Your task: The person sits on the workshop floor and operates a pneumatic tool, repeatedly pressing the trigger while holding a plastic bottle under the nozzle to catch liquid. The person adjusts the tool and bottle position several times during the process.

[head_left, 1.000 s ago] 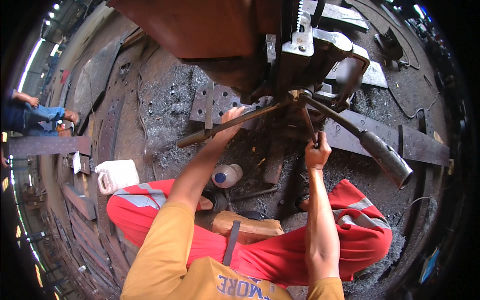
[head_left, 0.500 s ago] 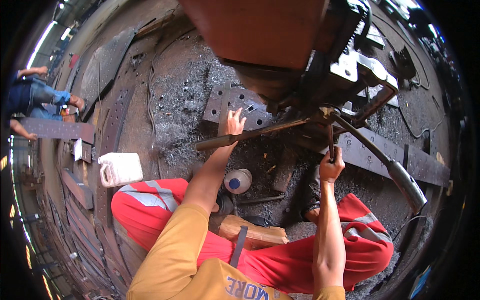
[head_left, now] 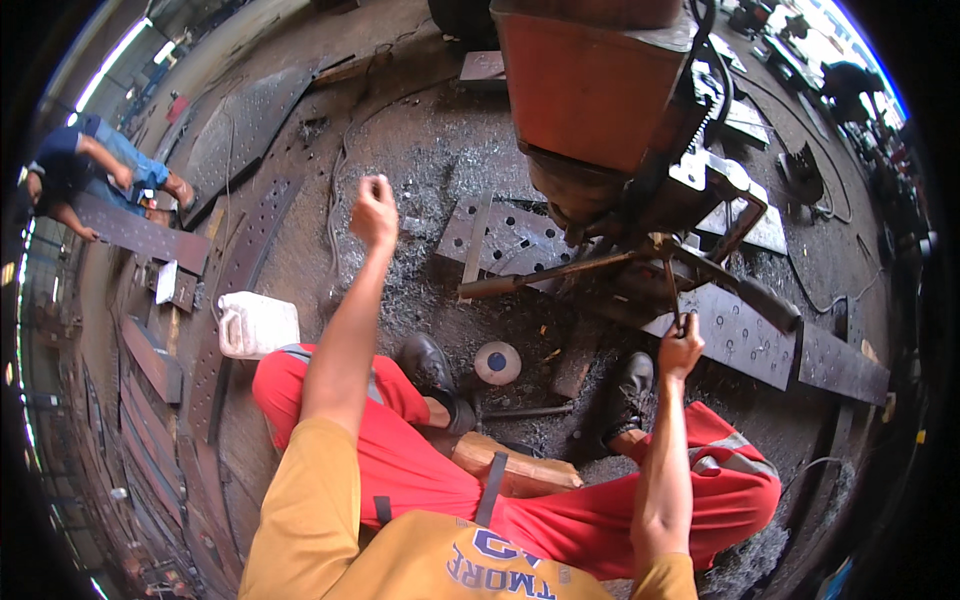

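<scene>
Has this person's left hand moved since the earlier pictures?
Yes, leftward. Earlier, the left hand appeared over the near part of the holed plate below the red machine; now it appears beyond that plate's left edge.

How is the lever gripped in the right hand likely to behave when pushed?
The lever in the right hand looks like straight metal, so it would probably stay stiff. Because it meets two other bars at a hub, it would likely swing about that point, probably turning those bars too.
</scene>
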Tool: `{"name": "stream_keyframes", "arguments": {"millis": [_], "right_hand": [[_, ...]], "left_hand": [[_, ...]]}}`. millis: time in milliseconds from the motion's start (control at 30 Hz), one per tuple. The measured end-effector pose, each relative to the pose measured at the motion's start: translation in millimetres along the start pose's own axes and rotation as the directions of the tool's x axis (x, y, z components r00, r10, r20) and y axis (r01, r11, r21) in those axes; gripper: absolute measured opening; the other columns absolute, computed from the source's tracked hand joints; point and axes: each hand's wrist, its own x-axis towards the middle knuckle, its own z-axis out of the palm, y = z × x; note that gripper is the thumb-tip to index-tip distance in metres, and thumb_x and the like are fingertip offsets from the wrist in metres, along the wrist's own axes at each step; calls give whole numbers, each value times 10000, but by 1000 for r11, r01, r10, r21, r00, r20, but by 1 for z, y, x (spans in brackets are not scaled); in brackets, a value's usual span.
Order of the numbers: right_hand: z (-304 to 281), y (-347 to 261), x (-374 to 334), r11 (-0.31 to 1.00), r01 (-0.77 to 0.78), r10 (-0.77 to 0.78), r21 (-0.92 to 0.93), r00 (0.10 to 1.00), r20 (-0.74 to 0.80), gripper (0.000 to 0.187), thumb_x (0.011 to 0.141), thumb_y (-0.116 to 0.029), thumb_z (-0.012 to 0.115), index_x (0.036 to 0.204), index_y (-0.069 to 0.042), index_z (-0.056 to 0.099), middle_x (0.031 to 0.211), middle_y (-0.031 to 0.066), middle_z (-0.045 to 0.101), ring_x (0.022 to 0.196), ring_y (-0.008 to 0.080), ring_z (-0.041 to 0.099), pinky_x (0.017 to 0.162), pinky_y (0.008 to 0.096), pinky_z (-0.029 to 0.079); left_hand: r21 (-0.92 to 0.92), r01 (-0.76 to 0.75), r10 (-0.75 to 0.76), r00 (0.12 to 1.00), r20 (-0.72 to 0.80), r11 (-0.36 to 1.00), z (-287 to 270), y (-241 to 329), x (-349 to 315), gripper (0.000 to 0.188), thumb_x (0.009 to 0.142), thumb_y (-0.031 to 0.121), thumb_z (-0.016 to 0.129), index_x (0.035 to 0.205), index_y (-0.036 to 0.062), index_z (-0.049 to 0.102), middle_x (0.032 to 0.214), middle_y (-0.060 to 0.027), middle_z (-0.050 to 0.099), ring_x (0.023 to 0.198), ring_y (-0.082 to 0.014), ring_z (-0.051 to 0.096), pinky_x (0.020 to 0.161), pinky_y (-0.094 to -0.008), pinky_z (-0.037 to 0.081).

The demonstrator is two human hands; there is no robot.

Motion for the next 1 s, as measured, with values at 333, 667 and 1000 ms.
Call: {"name": "stream_keyframes", "arguments": {"millis": [333,667,1000], "right_hand": [[-168,-70,94,838,196,-153,-509,980,126,106,864,-180,643,913,-90,615,793,160,709,725,367,702,632,482,544],[-228,-139,120,742,535,-439,-404,843,309,196,815,-236,727,981,-146,675,841,46,726,797,250,708,714,405,536],[-287,-217,93,604,790,-776,105,613,-148,345,755,64,664,1047,-96,753,1175,108,712,1093,305,666,964,410,506]], "left_hand": [[-619,-234,558,728,399,749,-125,98,-187,141,936,177,624,922,53,689,808,-157,677,768,-336,674,683,-415,528],[-279,-928,440,-149,885,248,49,254,-411,248,851,228,637,1057,143,745,1175,-68,702,1215,-316,601,1075,-518,379],[-430,-880,915,13,403,202,93,279,-457,127,781,248,643,695,191,718,676,-27,680,683,-201,669,666,-408,471]]}}
